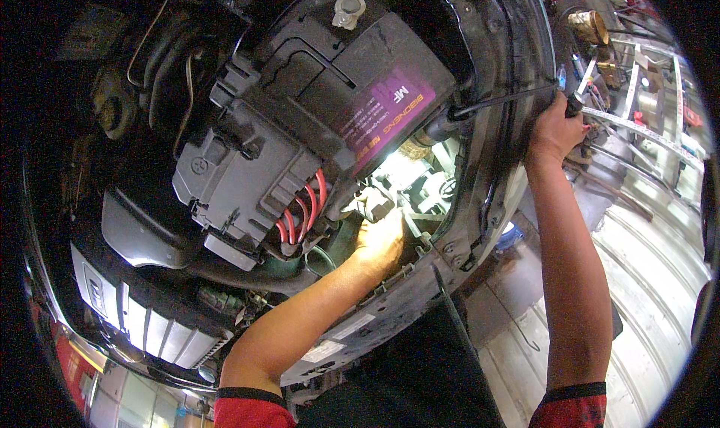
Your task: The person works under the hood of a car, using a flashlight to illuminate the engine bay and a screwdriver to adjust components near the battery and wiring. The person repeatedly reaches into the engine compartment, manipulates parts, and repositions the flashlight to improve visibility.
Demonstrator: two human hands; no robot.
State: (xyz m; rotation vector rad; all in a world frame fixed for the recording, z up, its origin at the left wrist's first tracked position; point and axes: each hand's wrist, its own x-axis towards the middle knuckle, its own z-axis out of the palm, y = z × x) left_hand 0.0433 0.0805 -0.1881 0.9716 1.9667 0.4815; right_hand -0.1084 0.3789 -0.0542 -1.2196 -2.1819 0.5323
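Harsh glare, seemingly grainy shadows

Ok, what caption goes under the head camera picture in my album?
Left hand by a brightly lit gap beside the car battery, right hand at the car's edge.

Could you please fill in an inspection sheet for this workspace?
Surface: dark body edge borders the engine bay.
Things at hand: battery with purple label; grey plastic box beside it.
Clutter: assorted items on a metal rack.
Hands: left hand in the lit gap beside the battery, hold unclear; right hand beyond the body edge, curled around a dark object.
Cables: red cables at the grey box.
Surroundings: pale ribbed surface at right.
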